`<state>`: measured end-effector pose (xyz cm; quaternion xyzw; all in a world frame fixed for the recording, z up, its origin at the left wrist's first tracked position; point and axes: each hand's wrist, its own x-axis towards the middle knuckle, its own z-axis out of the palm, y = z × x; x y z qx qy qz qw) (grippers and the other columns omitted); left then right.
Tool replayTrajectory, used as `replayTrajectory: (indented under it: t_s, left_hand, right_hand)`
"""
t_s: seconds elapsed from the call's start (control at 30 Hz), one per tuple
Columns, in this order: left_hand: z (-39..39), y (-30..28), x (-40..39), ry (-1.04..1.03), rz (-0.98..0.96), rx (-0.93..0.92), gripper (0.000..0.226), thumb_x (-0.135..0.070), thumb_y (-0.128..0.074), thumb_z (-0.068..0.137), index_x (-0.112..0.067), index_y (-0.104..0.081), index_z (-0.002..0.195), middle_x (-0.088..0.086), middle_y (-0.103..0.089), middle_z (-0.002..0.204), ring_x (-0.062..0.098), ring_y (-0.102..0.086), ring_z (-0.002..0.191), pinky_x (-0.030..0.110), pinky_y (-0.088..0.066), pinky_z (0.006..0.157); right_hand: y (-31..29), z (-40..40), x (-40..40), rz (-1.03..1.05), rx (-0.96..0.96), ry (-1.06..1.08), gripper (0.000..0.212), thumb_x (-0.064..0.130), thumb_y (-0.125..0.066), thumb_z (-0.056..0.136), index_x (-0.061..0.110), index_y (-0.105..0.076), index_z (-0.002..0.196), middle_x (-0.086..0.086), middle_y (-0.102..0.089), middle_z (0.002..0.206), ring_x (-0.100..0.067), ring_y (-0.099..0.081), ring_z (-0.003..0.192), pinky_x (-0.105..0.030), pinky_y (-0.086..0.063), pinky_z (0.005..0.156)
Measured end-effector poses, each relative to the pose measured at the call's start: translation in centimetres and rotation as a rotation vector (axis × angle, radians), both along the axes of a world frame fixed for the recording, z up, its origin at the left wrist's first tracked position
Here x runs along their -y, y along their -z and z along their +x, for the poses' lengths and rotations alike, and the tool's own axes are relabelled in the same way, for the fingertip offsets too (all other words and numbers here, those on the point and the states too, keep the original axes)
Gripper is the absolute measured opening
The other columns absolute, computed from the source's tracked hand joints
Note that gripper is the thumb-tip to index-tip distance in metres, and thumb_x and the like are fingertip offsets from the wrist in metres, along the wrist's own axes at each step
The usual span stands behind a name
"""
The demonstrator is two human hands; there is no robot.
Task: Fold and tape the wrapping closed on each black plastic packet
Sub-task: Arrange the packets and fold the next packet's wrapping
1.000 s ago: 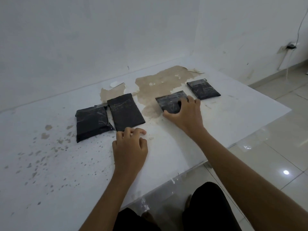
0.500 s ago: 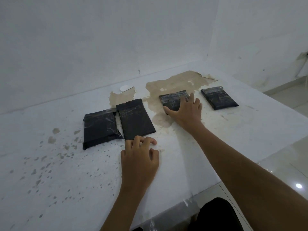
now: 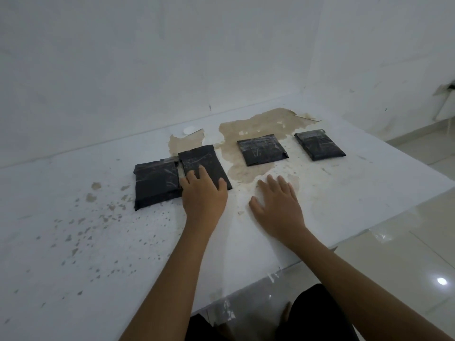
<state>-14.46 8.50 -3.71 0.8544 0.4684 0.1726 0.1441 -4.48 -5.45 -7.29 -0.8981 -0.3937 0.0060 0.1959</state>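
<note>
While my left hand (image 3: 203,195) lies with straight fingers on the second black packet (image 3: 204,166), which touches the leftmost packet (image 3: 156,183), my right hand (image 3: 277,202) rests flat, fingers spread, on the tabletop (image 3: 123,242), holding nothing. Two more packets (image 3: 262,149) lie farther right, apart.

Both bare forearms reach forward, the left hand (image 3: 203,196) palm down with straight fingers (image 3: 204,172) lying on a packet (image 3: 204,166), the right hand (image 3: 277,205) flat, fingers spread, palm down on the surface (image 3: 344,193).
</note>
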Motion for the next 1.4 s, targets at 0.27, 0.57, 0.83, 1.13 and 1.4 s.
replayTrajectory:
  t_s: [0.27,0.57,0.83,1.13,1.4]
  left_hand:
    - [1.5,0.0,-1.1,-0.021,-0.090,0.018,0.037,-0.045,-0.062,0.098,-0.019,-0.059,0.123,0.018,-0.042,0.146,0.042,-0.041,0.130,0.046,-0.049,0.099]
    - [2.6,-3.8,-1.1,-0.102,-0.480,0.416,0.105,-0.012,-0.089,0.078,-0.013,-0.018,0.155,0.013,-0.048,0.149,0.032,-0.049,0.136,0.032,-0.044,0.095]
    - [-0.1,-4.8,0.9,0.163,-0.835,0.794,0.045,-0.005,-0.081,0.083,-0.024,-0.063,0.120,0.001,-0.074,0.115,0.020,-0.072,0.098,0.030,-0.059,0.075]
    - [-1.8,-7.1,6.1,0.330,-0.898,0.722,0.015,-0.043,-0.065,0.097,-0.034,-0.069,0.107,-0.011,-0.077,0.098,0.001,-0.074,0.083,0.025,-0.060,0.067]
    - [-1.5,-7.0,8.3,0.082,-0.917,1.021,0.020,-0.041,-0.069,0.095,-0.024,-0.075,0.105,-0.004,-0.079,0.097,0.012,-0.074,0.094,0.033,-0.059,0.087]
  right_hand:
    - [-0.3,-0.1,0.0,0.015,0.017,0.016,0.056,0.046,-0.040,0.099,0.019,-0.041,0.149,-0.005,-0.032,0.160,-0.029,-0.017,0.152,-0.042,-0.010,0.124]
    - [-0.5,0.0,0.0,0.078,0.042,0.018,0.048,0.044,-0.043,0.096,0.019,-0.052,0.135,-0.004,-0.048,0.146,-0.026,-0.035,0.141,-0.041,-0.023,0.120]
    - [-2.9,0.7,0.3,0.486,-0.397,0.119,0.023,0.030,-0.052,0.102,0.015,-0.069,0.104,-0.004,-0.071,0.104,-0.017,-0.063,0.097,-0.024,-0.049,0.079]
    - [-10.5,-0.5,2.3,0.919,-0.901,-0.051,0.031,0.039,-0.051,0.103,0.016,-0.070,0.109,-0.011,-0.072,0.103,-0.028,-0.070,0.099,-0.043,-0.059,0.088]
    - [-9.6,-2.3,2.3,0.930,-0.932,-0.009,0.023,0.033,-0.050,0.104,0.020,-0.068,0.102,-0.013,-0.071,0.097,-0.029,-0.069,0.092,-0.047,-0.056,0.089]
